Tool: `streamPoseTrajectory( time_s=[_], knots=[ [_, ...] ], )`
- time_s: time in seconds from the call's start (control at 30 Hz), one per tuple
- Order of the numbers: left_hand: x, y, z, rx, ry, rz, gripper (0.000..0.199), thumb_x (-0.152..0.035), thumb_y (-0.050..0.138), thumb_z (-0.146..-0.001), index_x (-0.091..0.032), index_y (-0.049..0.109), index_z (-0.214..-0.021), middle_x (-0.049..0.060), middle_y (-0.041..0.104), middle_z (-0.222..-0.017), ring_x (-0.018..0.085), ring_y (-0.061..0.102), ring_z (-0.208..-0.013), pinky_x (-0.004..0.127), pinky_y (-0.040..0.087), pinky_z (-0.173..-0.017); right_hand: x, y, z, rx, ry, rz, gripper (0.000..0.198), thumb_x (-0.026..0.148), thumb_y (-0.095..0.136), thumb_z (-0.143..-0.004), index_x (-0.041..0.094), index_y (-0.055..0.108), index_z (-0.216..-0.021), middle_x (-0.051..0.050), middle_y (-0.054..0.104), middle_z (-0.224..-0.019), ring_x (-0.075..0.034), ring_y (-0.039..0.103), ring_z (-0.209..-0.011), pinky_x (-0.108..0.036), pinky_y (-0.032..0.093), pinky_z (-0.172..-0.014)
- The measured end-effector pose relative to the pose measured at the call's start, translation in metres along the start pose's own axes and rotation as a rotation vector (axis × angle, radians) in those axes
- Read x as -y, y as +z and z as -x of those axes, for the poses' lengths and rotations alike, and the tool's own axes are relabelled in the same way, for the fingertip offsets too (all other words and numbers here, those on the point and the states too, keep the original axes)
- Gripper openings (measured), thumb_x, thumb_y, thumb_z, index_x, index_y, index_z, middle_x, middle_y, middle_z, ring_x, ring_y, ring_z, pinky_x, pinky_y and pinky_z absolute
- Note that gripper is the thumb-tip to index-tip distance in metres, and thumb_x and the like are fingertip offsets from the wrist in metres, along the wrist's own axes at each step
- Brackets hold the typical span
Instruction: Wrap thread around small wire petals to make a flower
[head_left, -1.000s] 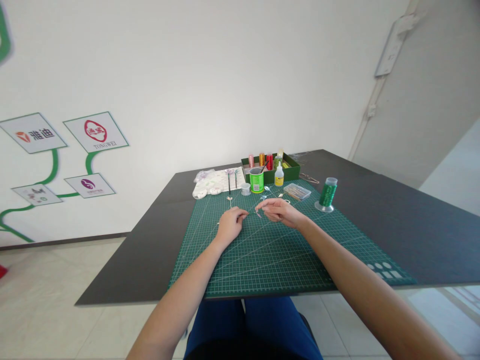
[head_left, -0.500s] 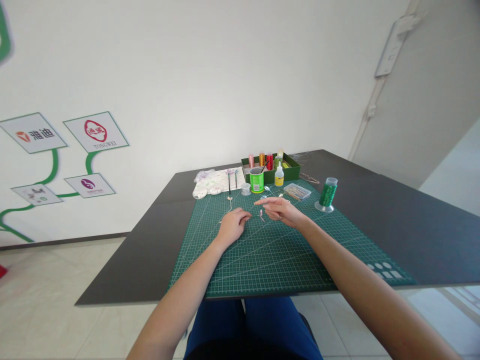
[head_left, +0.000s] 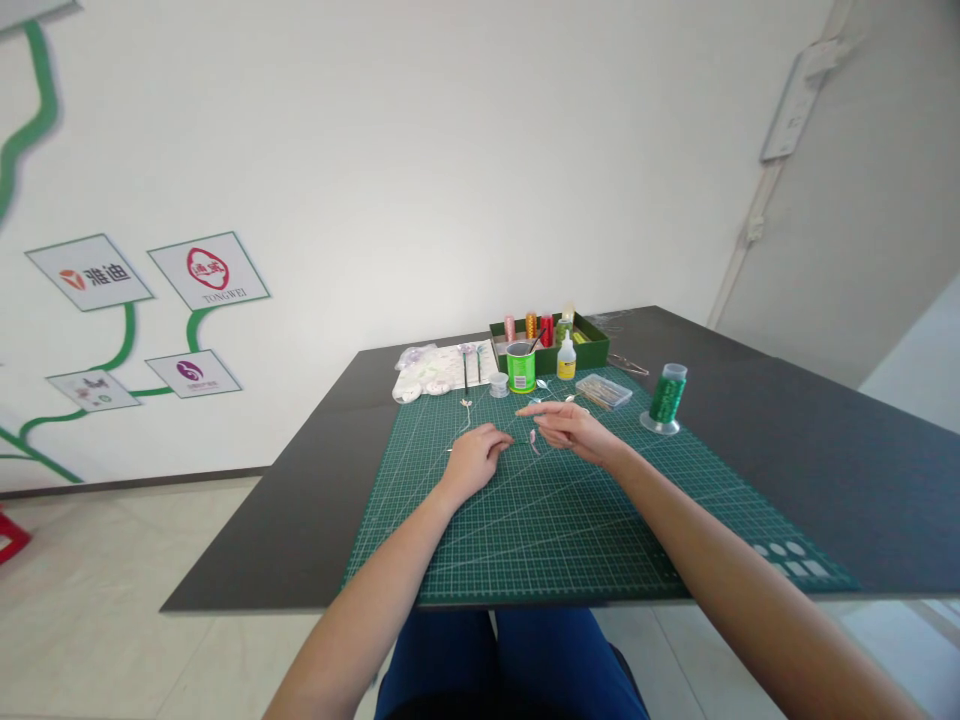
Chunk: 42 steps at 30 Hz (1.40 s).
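Where the pale pink piece (head_left: 534,441) sits: in the gap between the two hands, with 12 o'clock taken as straight away from the person; whether it touches the gridded mat (head_left: 525,535) below is too small to tell.
Left hand (head_left: 475,460): fingertips drawn together and pointing to 3 o'clock; a thin dark line shows at their tips, but whether they clamp on it cannot be told.
Right hand (head_left: 574,431): index finger stretched toward 9 o'clock, the other fingers curled under it; whether they grip anything is hidden.
Pink piece from each hand: at 3 o'clock from the left fingertips, at about 5 from the right index fingertip, and just beside the curled right fingers, which look the nearer.
Pink piece's long axis: roughly 12 to 6, its lower end veering slightly toward 5, so it stands across the left fingers' line.
Beyond the left hand: a white stem (head_left: 469,419) at 12 o'clock, a clear tub (head_left: 499,385) between 12 and 1.
Beyond the right hand: a green can (head_left: 521,370) between 10 and 11, a glue bottle (head_left: 566,360) near 12, a clear box (head_left: 606,391) at 1, a green spool (head_left: 666,396) at 2.
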<state>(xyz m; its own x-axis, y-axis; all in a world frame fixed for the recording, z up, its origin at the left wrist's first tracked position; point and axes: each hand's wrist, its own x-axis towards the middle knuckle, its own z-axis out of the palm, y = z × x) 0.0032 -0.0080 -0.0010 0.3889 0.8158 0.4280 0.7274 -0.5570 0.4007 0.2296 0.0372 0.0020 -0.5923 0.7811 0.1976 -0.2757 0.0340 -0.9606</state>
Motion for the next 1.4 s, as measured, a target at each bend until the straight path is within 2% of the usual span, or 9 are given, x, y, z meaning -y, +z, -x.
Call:
streamPoseTrajectory(
  time_s=[1.4],
  knots=[
    [-0.0022, -0.0009, -0.0009, 0.024, 0.039, 0.090, 0.021, -0.014, 0.058, -0.095, -0.021, 0.077, -0.098, 0.003, 0.073, -0.095, 0.017, 0.067, -0.088, 0.029, 0.050, -0.082, 0.0000, -0.0014, 0.0000, -0.012, 0.002, -0.002, 0.039, 0.030, 0.070, -0.086, 0.009, 0.071, -0.118, 0.010, 0.034, -0.046, -0.007, 0.023, -0.045, -0.026, 0.012, -0.047]
  ],
)
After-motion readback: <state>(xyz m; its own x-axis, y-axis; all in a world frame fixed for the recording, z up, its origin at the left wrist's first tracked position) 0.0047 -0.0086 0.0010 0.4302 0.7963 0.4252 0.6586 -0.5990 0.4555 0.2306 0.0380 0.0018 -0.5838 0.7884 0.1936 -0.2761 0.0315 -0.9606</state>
